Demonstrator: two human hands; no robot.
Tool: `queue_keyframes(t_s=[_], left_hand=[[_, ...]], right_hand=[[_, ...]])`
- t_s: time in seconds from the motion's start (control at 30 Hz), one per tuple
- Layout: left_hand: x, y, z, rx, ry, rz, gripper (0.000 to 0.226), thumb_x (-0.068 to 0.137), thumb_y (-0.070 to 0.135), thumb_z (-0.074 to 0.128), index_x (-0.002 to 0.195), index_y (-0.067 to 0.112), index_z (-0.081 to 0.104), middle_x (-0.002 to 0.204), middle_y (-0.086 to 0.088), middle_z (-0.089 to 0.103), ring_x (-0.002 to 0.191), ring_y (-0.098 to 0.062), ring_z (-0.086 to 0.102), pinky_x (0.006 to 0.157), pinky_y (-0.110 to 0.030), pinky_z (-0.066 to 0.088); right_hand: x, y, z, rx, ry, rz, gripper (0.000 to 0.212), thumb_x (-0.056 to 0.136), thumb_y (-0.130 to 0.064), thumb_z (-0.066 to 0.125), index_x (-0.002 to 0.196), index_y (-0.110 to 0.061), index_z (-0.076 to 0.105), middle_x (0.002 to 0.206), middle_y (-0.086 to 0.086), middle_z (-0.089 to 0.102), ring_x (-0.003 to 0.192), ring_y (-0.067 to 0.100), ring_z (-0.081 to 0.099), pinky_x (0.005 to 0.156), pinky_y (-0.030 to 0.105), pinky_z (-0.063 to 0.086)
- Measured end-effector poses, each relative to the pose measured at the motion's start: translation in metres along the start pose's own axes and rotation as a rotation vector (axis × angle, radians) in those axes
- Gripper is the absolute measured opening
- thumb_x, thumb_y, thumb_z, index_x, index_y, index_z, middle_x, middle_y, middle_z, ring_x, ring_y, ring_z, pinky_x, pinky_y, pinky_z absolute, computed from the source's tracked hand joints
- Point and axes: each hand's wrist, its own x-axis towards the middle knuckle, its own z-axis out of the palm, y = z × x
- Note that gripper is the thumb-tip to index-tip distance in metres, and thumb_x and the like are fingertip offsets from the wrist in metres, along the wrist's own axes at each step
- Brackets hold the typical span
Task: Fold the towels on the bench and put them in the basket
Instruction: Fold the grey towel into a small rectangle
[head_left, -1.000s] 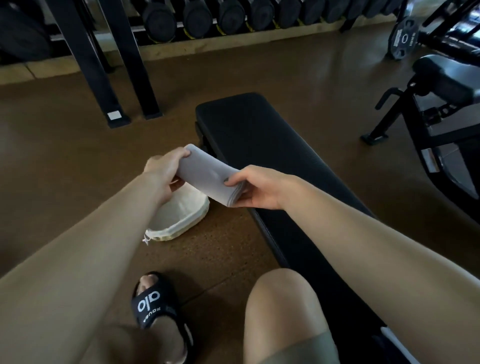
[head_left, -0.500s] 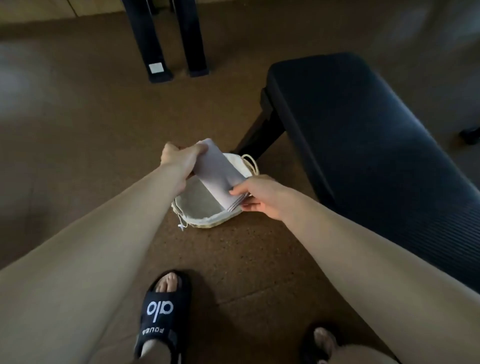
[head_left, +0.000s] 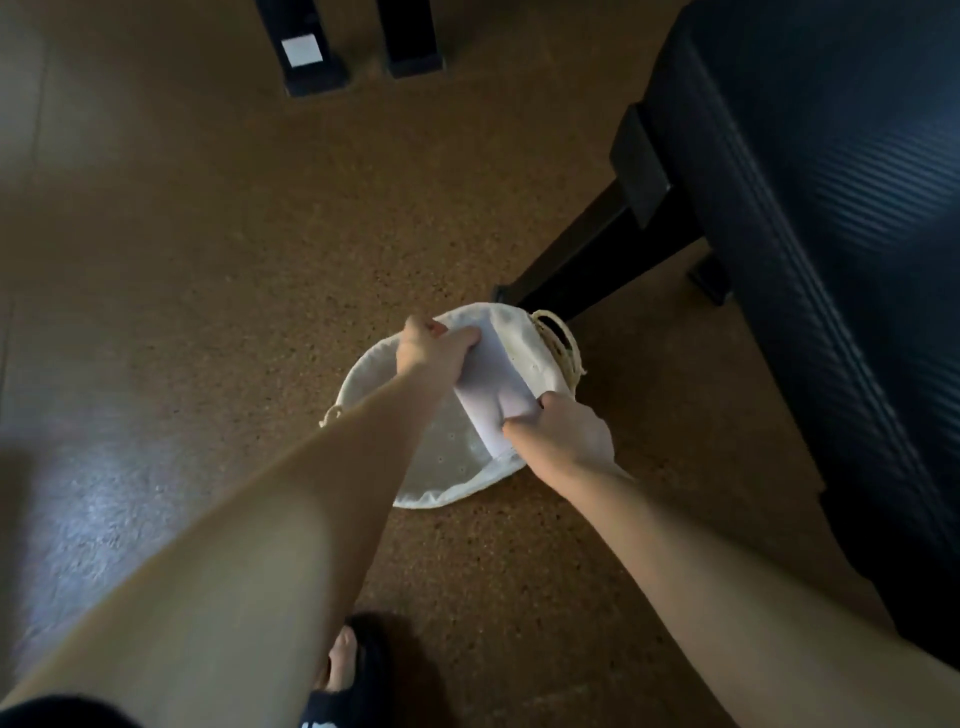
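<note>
Placing step: left hand (head_left: 431, 348) grips the folded towel's (head_left: 491, 392) far end, right hand (head_left: 563, 439) pinches its near end, towel inside the basket (head_left: 358, 384) mouth left of the bench (head_left: 831, 208); next, likely lower flat and release both ends together.

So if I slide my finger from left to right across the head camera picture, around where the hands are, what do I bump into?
Brown floor → basket rim → left hand → folded towel → right hand → black bench.
</note>
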Motion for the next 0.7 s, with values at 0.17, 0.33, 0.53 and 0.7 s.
queue_keyframes(t_s=[0.17,0.33,0.53,0.7], left_hand=[[0.025,0.0,0.027,-0.016,0.005,-0.019,0.047,0.085,0.037,0.075,0.12,0.013,0.054,0.109,-0.006,0.062,0.101,-0.026,0.06,0.079,-0.031,0.046],[0.029,0.001,0.061,-0.169,0.041,-0.093,0.066,0.082,0.032,0.077,0.13,0.01,0.038,0.128,-0.013,0.056,0.115,-0.029,0.059,0.088,-0.033,0.047],[0.035,-0.018,0.071,-0.139,0.043,-0.229,0.092,0.088,0.04,0.073,0.156,0.007,0.02,0.149,-0.018,0.047,0.136,-0.036,0.048,0.109,-0.041,0.041],[0.037,-0.024,0.073,0.009,0.022,-0.138,0.083,0.09,0.044,0.072,0.149,0.009,0.025,0.15,-0.015,0.043,0.14,-0.033,0.043,0.111,-0.04,0.037]], right_hand=[[0.025,-0.003,0.002,-0.125,0.067,0.035,0.03,0.099,-0.042,0.05,0.114,-0.017,0.059,0.104,0.004,0.068,0.095,0.025,0.065,0.08,0.036,0.046],[0.044,-0.011,0.018,-0.132,0.107,0.105,0.045,0.095,-0.053,0.056,0.124,-0.019,0.058,0.109,0.003,0.07,0.1,0.024,0.069,0.074,0.033,0.046],[0.06,-0.014,0.023,-0.367,0.039,0.015,0.029,0.104,-0.04,0.052,0.118,-0.018,0.065,0.114,0.004,0.068,0.108,0.022,0.066,0.075,0.031,0.044],[0.079,-0.011,0.042,-0.514,-0.015,-0.116,0.03,0.108,-0.011,0.045,0.133,-0.003,0.06,0.128,0.019,0.065,0.122,0.032,0.061,0.073,0.011,0.042]])
